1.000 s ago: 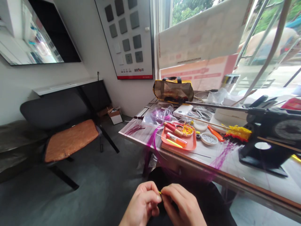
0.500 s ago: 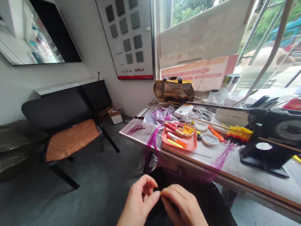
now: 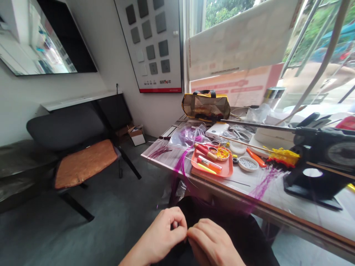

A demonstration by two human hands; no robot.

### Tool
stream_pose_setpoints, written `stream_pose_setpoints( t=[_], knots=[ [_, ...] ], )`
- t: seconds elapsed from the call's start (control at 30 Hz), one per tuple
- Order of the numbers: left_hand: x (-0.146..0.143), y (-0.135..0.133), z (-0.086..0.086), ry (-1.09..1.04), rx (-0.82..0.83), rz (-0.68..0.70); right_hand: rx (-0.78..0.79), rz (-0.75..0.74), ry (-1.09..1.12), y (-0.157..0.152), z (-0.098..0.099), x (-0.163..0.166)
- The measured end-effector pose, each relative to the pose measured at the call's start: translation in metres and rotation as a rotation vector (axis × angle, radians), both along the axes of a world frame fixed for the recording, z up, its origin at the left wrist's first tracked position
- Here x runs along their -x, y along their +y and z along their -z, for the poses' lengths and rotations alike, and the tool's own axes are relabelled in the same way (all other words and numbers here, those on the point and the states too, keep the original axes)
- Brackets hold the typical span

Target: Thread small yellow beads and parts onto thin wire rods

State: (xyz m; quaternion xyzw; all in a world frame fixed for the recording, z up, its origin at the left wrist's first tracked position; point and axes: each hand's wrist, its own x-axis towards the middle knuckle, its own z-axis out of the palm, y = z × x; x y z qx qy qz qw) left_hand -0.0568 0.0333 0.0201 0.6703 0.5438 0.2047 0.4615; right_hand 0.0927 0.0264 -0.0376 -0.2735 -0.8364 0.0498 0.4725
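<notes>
Over my lap, my left hand (image 3: pixel 166 231) has its fingers curled, with thumb and forefinger pinched together. Against its fingertips, my right hand (image 3: pixel 209 240) is closed in a pinch too. What lies between the two pinches is hidden or too small to name. Purple strands (image 3: pixel 181 162) hang over the table's near edge, ahead of my hands. Above the right hand, on the table, sits a coral tray (image 3: pixel 227 170) with a red-and-tan handled tool (image 3: pixel 205 151), a clear tube with orange (image 3: pixel 209 163) and a yellow stick. A small dish of yellow and orange bits (image 3: pixel 222 152) is in it.
A white dish of small grey beads (image 3: pixel 248 163) stands right of the tray, near an orange-handled tool (image 3: pixel 255 157). Farther right are a yellow and red bundle (image 3: pixel 284 157), more purple strands (image 3: pixel 263 186) and a black stand (image 3: pixel 310 184). A chair (image 3: pixel 85 162) stands at left.
My left forefinger has curled in toward the thumb, and the left hand has turned. The tiny yellow thing seen between the fingertips before is now covered. The right hand has hardly moved.
</notes>
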Motion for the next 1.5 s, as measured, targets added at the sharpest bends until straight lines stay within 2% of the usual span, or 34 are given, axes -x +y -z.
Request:
stream_pose_setpoints(
  t=[0.07,0.2,0.27,0.33,0.47,0.6,0.73,0.87,0.97,1.13,1.37,1.5],
  knots=[
    [-0.003,-0.002,0.002,0.014,-0.061,-0.049,0.086,-0.01,0.001,-0.001,0.005,-0.001],
    [-0.012,-0.009,0.007,0.145,-0.252,-0.17,0.418,-0.078,0.008,-0.002,0.01,-0.004],
    [-0.014,-0.011,0.011,0.165,-0.295,-0.202,0.506,-0.106,0.032,-0.003,0.01,-0.005],
    [-0.013,-0.011,0.015,0.085,-0.277,-0.222,0.546,-0.135,0.054,-0.003,0.008,-0.005],
    [-0.007,-0.011,0.017,-0.04,-0.23,-0.208,0.698,-0.102,0.16,-0.003,0.007,-0.006],
    [0.0,-0.016,0.019,0.108,-0.277,-0.076,0.825,-0.074,0.235,-0.004,0.009,-0.006],
    [0.001,-0.021,0.032,0.196,-0.441,-0.015,0.863,-0.101,0.227,-0.004,0.01,-0.004],
    [-0.003,-0.024,0.045,0.166,-0.561,-0.089,0.879,-0.08,0.183,-0.002,0.008,-0.002],
    [-0.006,-0.026,0.049,0.121,-0.578,-0.151,0.875,-0.068,0.154,-0.002,0.005,-0.001],
    [-0.006,-0.027,0.048,0.113,-0.61,-0.169,0.846,-0.086,0.097,-0.002,0.004,-0.002],
    [-0.001,-0.024,0.039,0.253,-0.685,-0.024,0.712,0.043,0.084,-0.005,0.02,0.006],
    [-0.001,-0.025,0.037,0.288,-0.752,-0.013,0.703,0.072,0.081,-0.005,0.021,0.006]
  ],
)
